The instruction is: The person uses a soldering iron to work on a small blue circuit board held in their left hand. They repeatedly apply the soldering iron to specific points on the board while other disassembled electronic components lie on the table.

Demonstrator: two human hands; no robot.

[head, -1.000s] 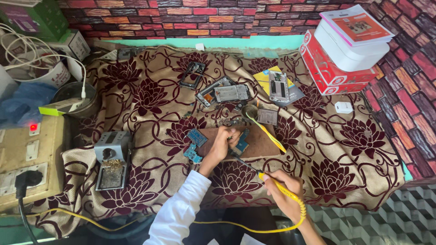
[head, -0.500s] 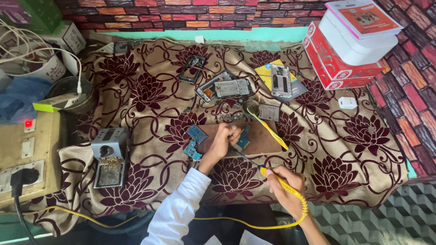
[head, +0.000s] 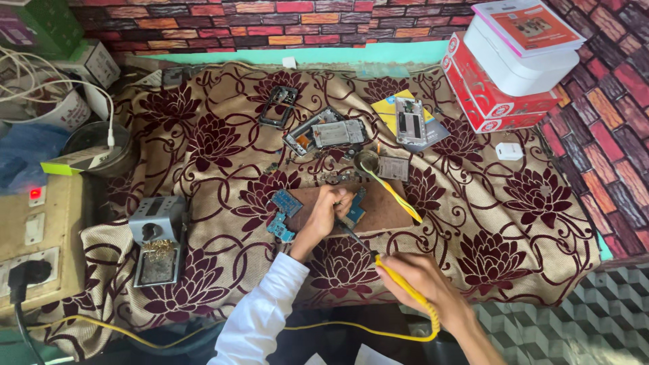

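My left hand (head: 326, 211) presses down on a blue circuit board (head: 353, 211) lying on a brown mat (head: 385, 206). Two more blue board pieces (head: 284, 203) lie at the mat's left end. My right hand (head: 420, 280) grips a yellow-handled soldering iron (head: 395, 277), its dark tip pointing up-left toward the board under my left hand. The iron's yellow cord loops down past my right wrist.
Opened phone bodies (head: 324, 132) and a phone frame (head: 277, 105) lie on the floral cloth. A yellow-handled tool (head: 392, 192), a grey iron stand (head: 157, 236), a switch box (head: 34, 236), red and white boxes (head: 503, 74) and a white adapter (head: 508, 151) surround them.
The view has shifted slightly. My right hand with the soldering iron has edged up toward the board; my left hand stays on it.
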